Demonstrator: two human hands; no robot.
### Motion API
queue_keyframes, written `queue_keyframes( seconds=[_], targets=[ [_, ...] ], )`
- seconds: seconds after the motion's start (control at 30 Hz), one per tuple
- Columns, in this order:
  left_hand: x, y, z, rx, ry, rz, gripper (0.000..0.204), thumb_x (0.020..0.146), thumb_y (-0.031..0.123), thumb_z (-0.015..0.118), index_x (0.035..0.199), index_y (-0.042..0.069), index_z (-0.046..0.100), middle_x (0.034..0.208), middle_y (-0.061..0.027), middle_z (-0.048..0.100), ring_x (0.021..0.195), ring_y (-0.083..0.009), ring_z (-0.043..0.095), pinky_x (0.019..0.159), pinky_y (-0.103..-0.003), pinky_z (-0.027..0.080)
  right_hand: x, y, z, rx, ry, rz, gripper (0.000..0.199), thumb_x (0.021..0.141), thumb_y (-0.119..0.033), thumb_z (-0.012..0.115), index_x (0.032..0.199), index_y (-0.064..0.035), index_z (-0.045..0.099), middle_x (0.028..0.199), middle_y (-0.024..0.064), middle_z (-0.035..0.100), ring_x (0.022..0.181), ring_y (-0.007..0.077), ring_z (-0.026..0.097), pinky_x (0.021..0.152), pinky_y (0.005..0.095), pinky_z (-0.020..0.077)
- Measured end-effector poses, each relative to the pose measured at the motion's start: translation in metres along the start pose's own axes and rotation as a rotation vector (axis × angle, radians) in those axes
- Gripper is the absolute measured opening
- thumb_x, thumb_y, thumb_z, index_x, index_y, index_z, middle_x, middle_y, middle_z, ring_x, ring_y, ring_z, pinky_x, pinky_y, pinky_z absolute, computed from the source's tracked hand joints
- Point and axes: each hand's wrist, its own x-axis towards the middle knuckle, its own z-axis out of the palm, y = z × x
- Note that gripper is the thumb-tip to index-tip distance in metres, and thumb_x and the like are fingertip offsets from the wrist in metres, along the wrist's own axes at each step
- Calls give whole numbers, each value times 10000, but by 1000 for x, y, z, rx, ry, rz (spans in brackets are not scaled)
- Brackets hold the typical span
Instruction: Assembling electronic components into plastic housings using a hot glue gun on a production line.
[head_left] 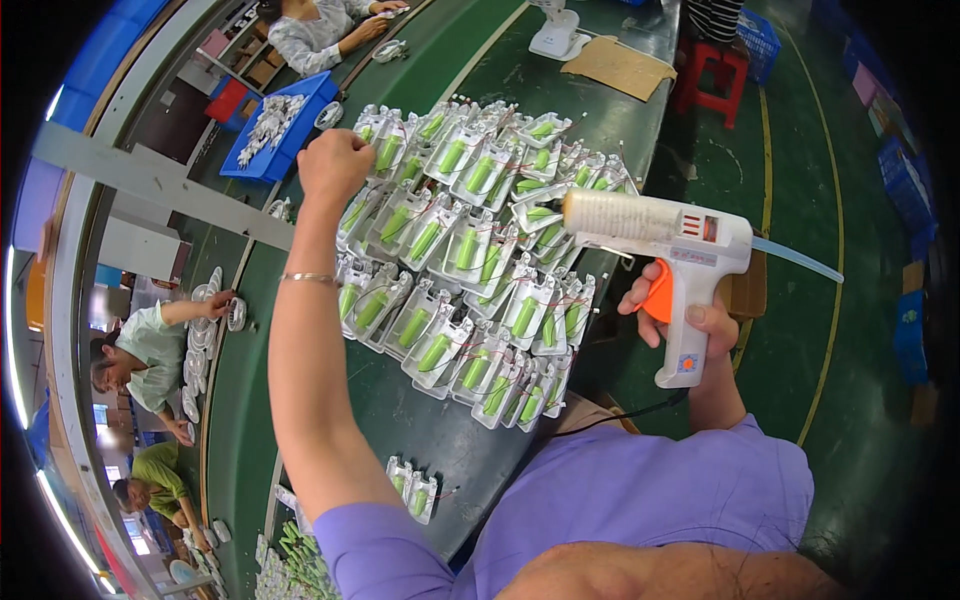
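My right hand (pixel 714 332) is wrapped round the handle of a white hot glue gun (pixel 690 240) with an orange trigger. The gun's nozzle end points left over the pile, and a pale glue stick (pixel 800 258) sticks out of its back. At the pile's far left corner, my left hand (pixel 333 165) is closed with its fingers curled, next to a white housing (pixel 388 148). Whatever its fingertips hold is hidden. Stacked white plastic housings (pixel 465 245) cover the bench, each with a green cylindrical battery and thin red and black wires.
A few more housings (pixel 422 497) lie nearer on the dark bench (pixel 400 420). A blue bin (pixel 325 95) of white parts stands beside the green conveyor (pixel 235 400). Cardboard (pixel 620 68) lies at the far end. Co-workers (pixel 155 345) sit across the line. A black cord (pixel 625 415) trails from the gun.
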Motion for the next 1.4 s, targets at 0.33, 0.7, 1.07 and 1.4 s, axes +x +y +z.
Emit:
queue_keyframes(
  seconds=[0.33, 0.7, 1.07, 1.4],
  targets=[
    [-23, -44, 12, -137, 67, 45, 321, 789, 434, 690, 907, 141, 748, 816, -111, 702, 776, -306, 672, 741, -407, 487, 7, 7, -3, -29, 0, 10, 686, 671, -299, 631, 1203, 96, 456, 991, 227, 604, 947, 348, 642, 515, 287, 511],
    [-335, -124, -78, -301, -648, -264, 332, 685, 194, 770, 962, 43, 667, 871, -112, 618, 804, -231, 624, 714, -347, 509, 25, 33, 2, 40, -326, 76, 680, 751, -265, 595, 1274, 115, 382, 1104, 239, 538, 1064, 360, 554, 578, 272, 520],
    [-466, -77, -50, -251, -459, -265, 294, 687, 99, 704, 954, 59, 586, 873, -130, 561, 822, -335, 572, 740, -412, 448, 12, 52, 45, -47, -338, 197, 706, 723, -288, 623, 1266, 96, 385, 1078, 223, 533, 1023, 354, 547, 570, 263, 509],
    [-461, -75, -37, -151, -360, -82, 114, 711, 92, 705, 741, 46, 605, 752, -128, 544, 686, -328, 554, 642, -424, 423, 14, 43, 45, -59, -214, 153, 693, 658, -280, 633, 1217, 93, 461, 992, 233, 611, 944, 390, 632, 511, 288, 517]
  ],
)
